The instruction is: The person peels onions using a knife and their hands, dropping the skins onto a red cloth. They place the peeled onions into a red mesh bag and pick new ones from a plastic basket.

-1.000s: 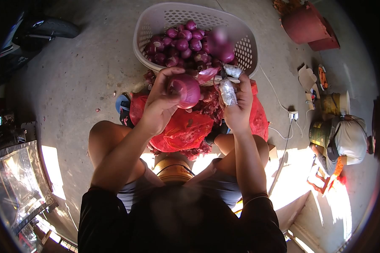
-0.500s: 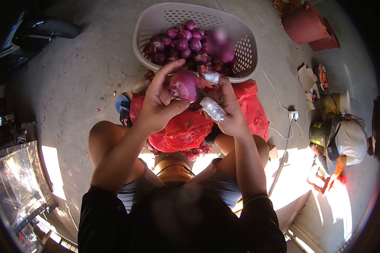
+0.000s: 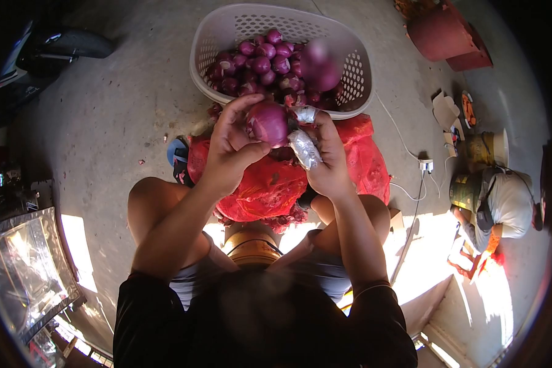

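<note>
A red onion (image 3: 267, 123), its surface shiny purple, is held up over the red mesh sacks. My left hand (image 3: 230, 144) wraps it from the left, thumb below and fingers above. From the right, my right hand (image 3: 326, 150) closes on the onion with thumb and forefinger, both wrapped in silver foil or tape (image 3: 305, 149). A shred of reddish skin shows by the wrapped forefinger. Just beyond the hands stands a pale perforated basket (image 3: 211, 46) with many peeled-looking red onions (image 3: 262, 65) inside. Red mesh sacking (image 3: 260, 195) lies beneath my hands, between my knees.
A yellowish round container (image 3: 251, 248) sits between my legs. On the right, a white cable with an adapter (image 3: 425, 165) crosses the floor. A person (image 3: 510, 202) crouches at far right near red pots (image 3: 441, 34). A wheel (image 3: 80, 44) stands at upper left.
The onion has turned in my left hand, showing a smoother purple side. My right hand's wrapped thumb has shifted slightly left and tilted against the onion.
</note>
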### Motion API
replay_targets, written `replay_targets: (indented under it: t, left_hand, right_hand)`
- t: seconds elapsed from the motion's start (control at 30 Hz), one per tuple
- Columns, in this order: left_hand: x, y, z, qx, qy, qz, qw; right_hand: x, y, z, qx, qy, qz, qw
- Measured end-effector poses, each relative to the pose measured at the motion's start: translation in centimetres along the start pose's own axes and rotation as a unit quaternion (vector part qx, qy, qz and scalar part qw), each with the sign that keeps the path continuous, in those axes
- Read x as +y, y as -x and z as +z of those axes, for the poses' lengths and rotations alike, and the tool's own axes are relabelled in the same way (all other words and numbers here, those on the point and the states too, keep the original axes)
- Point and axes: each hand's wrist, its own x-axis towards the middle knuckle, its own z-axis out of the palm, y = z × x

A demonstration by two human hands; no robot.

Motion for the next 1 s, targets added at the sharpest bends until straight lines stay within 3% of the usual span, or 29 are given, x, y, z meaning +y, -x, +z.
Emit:
replay_targets:
  t: [0.37, 0.47, 0.67, 0.77, 0.87, 1.0]
  left_hand:
    - [-0.2, 0.0, -0.2, 0.020, -0.020, 0.005, 1.000]
    - [0.3, 0.0, -0.2, 0.018, 0.059, -0.019, 0.998]
    - [1.1, -0.2, -0.3, 0.027, 0.195, -0.065, 0.978]
    - [1.3, -0.5, -0.6, 0.032, 0.181, -0.050, 0.982]
    - [1.1, -0.7, -0.6, 0.012, 0.038, 0.008, 0.999]
    - [0.3, -0.4, -0.7, -0.036, -0.050, 0.040, 0.997]
  right_hand:
    - [0.0, -0.1, 0.1, 0.016, -0.034, 0.014, 0.999]
    - [0.3, -0.1, -0.7, 0.036, -0.045, 0.028, 0.998]
    - [-0.2, -0.3, -1.4, -0.015, 0.097, 0.038, 0.994]
    - [-0.9, -0.1, -1.3, -0.052, 0.140, 0.039, 0.988]
    - [-1.3, 0.2, -1.4, -0.064, 0.190, 0.018, 0.980]
    - [-0.2, 0.6, -1.4, -0.080, 0.195, 0.016, 0.977]
